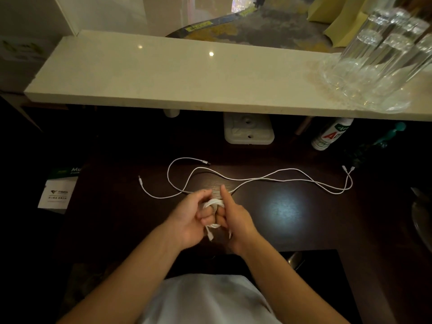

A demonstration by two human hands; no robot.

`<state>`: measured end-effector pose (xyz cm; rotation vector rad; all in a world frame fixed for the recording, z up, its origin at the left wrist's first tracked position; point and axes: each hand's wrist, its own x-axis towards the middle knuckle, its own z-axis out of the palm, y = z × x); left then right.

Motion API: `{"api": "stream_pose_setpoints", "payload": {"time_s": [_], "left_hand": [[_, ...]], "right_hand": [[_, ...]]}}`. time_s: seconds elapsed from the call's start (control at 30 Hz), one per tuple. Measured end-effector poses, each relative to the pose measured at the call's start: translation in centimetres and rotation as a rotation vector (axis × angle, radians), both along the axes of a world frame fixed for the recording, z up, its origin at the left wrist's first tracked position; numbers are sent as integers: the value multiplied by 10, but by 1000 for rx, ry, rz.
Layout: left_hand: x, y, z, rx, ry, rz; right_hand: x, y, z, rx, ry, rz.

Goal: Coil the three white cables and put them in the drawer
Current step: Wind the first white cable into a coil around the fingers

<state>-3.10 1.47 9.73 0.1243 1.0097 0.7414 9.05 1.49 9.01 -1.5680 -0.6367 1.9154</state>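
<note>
A: Your fingers [205,217] are closed around one white coil [214,203]; both hands share it. Your left hand [189,216] pinches the near-left part of the bundle, and your right hand [236,218] holds the right side with its thumb pointing up and away from you.

B: How many cables do you count in all?

A: Three. One is the coil wound tight between your hands, with a short plug end [210,236] hanging down below your left hand. Two loose cables [268,177] lie stretched across the dark surface [304,225], just beyond your hands.

B: Where do the loose ones run?

A: Two plugs sit together at the far right [347,169]. On the left, one cable loops round and ends in a plug toward the far middle [205,162]; the other ends at the left [140,180]. The two strands cross each other near the middle.

B: Anything else on the surface?

A: One white card with green print [57,195] at the left, one white block with two holes [249,130] at the far edge, and one white bottle with a red letter [330,134] to its right. On the pale shelf [163,73] above stand several clear glasses [378,59] at the far right; you cannot count them exactly through the glare.
</note>
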Motion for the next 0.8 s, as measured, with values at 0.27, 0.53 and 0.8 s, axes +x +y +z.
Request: {"api": "stream_pose_setpoints", "payload": {"time_s": [0.27,0.53,0.8], "left_hand": [[-1,2,-24,-116,-58,120],[30,-4,-16,-177,-101,629],[31,-18,-38,-231,-11,600]], "right_hand": [[4,4,-18,-86,150,-1],[-18,4,-19,-150,120,-477],[-27,-6,-31,-128,-62,-375]]}}
